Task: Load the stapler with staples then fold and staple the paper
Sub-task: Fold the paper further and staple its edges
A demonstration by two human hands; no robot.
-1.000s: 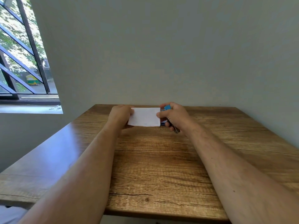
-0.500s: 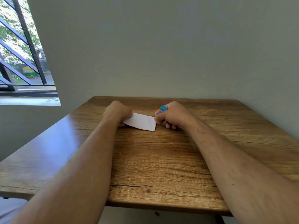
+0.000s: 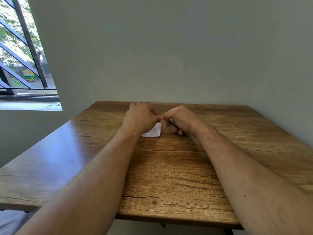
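— While the wooden table (image 3: 169, 175) bears everything, where does the folded paper (image 3: 155, 132) sit?
— Flat near the far edge, half under the left hand (image 3: 139, 118), which seems to press it down; whether its fingers curl, I cannot tell.
— And the right hand (image 3: 179, 119)?
— Curled round the stapler (image 3: 174, 124) at the paper's right edge, likely to staple it.

Brown wood-grain rectangular table (image 3: 169, 175) fills lower frame; small white folded paper (image 3: 155, 132) lies flat near its far middle.
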